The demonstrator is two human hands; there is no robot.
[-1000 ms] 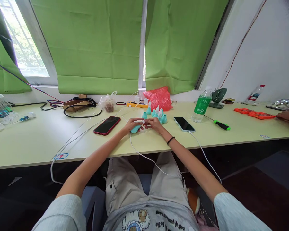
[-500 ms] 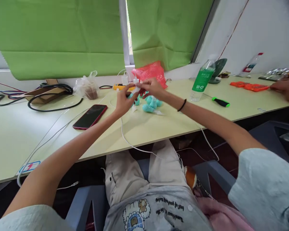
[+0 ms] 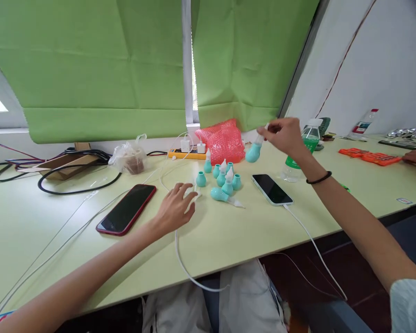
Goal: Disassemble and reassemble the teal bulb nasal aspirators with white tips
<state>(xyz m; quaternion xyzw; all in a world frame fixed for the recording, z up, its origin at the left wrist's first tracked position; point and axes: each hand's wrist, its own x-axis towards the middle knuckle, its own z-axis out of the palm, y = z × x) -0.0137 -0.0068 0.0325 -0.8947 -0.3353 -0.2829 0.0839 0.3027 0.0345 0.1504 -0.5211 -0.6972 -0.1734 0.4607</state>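
Above the desk [image 3: 229, 240], our left hand [image 3: 176, 206] is loosely spread by clear pieces [image 3: 194, 190]; beyond, loose bulbs [image 3: 228, 186] cluster; our right hand [image 3: 286, 134] pinches a raised bulb [image 3: 253, 152] by its clear end, a carrying step, we judge, whose next move needs steadiness

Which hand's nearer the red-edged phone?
Left. The left hand is just to the right of the red-edged phone; the right hand is much farther right, raised, holding a teal bulb by its clear tip.
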